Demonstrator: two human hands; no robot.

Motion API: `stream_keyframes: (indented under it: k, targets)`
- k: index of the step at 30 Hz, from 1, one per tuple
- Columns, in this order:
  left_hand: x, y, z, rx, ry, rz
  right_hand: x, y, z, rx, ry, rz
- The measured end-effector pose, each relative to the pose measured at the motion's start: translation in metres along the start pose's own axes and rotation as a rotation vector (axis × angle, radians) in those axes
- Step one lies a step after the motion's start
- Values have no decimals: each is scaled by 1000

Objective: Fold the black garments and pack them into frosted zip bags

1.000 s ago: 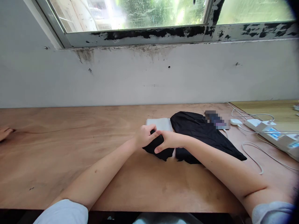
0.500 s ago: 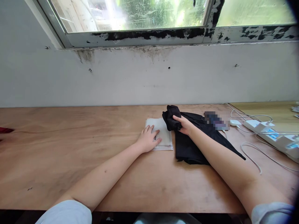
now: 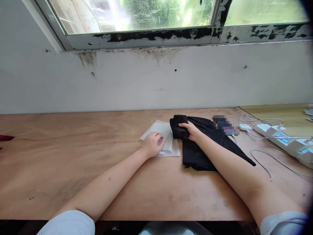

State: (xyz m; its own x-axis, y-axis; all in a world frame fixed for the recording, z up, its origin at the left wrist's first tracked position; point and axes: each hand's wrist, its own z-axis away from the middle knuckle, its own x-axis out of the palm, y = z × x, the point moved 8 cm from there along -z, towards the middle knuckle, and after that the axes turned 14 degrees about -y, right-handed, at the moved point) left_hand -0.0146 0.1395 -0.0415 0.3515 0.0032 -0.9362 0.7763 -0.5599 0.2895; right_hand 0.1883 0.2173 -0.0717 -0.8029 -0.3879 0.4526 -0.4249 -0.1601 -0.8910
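Observation:
My right hand [image 3: 193,130] is closed around a rolled bundle of black cloth [image 3: 179,126], thumb laid over its front. Under that wrist more black fabric [image 3: 199,156] lies spread and folded on the table. To the left, my left hand [image 3: 153,144] rests on a small stack of flat plastic bags. Its fingers are curled and pinch the upper whitish bag [image 3: 167,133], which sits askew over a clear bag [image 3: 175,150]. The fingertips are partly hidden, and the bags' left part is under the hand.
On the wooden table [image 3: 73,156], a phone with a blurred screen [image 3: 223,125] lies beyond the black fabric. A white power strip [image 3: 283,140] with plugs and cables [image 3: 260,160] takes up the right side. A red object [image 3: 7,137] lies at the far left. A wall and window stand behind.
My left hand has gone from lying flat with spread fingers to curled, and the upper bag has turned and slid left. The black bundle looks tighter and sits slightly lower in my right hand.

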Motion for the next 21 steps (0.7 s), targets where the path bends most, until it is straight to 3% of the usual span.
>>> stream_keyframes:
  k: [6,15,21]
  targets:
    - [4,5,-2,-113,-29,-52,14,7,3,75,-87,67]
    - [6,2,-3,-191,-37,-151,37,27,7,201,-240,154]
    - [4,-2,-3,-186,12,-131,41,31,9,249,-282,214]
